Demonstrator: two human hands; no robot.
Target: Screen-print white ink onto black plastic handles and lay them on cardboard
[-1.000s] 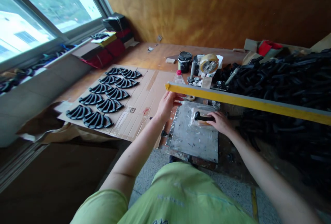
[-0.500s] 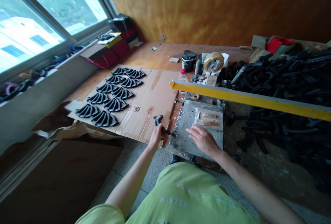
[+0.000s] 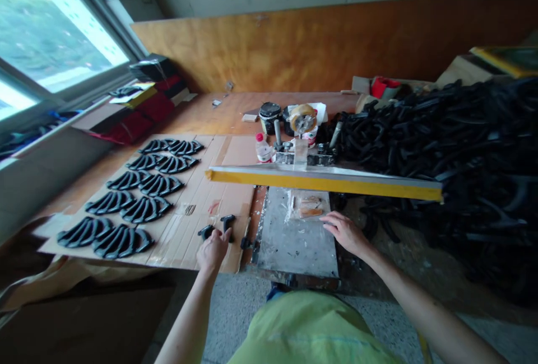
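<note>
My left hand [image 3: 212, 249] is closed on a black curved handle-like piece [image 3: 227, 220] over the near right part of the cardboard sheet [image 3: 202, 185]. Its two flared ends stick up past my fingers, and my hand hides its middle. My right hand [image 3: 345, 233] hovers at the right edge of a grey flat plate [image 3: 294, 246], fingers stretched out and holding nothing. Just left of its fingertips, a clear taped patch with small tan strips [image 3: 310, 211] lies on the plate. Over the plate's far end spans a yellow-and-grey framed bar [image 3: 323, 181].
Black ribbed stacks of pieces [image 3: 123, 241] stand in two rows on the cardboard's left. A big heap of black curved pieces [image 3: 420, 140] fills the right. Behind the bar are a red-capped bottle [image 3: 264, 150], a black-lidded tub [image 3: 269, 116] and a tape roll [image 3: 303, 119].
My left hand has carried the black piece left, from beside the plate onto the cardboard. My right hand has shifted to the plate's right edge. The view has turned right.
</note>
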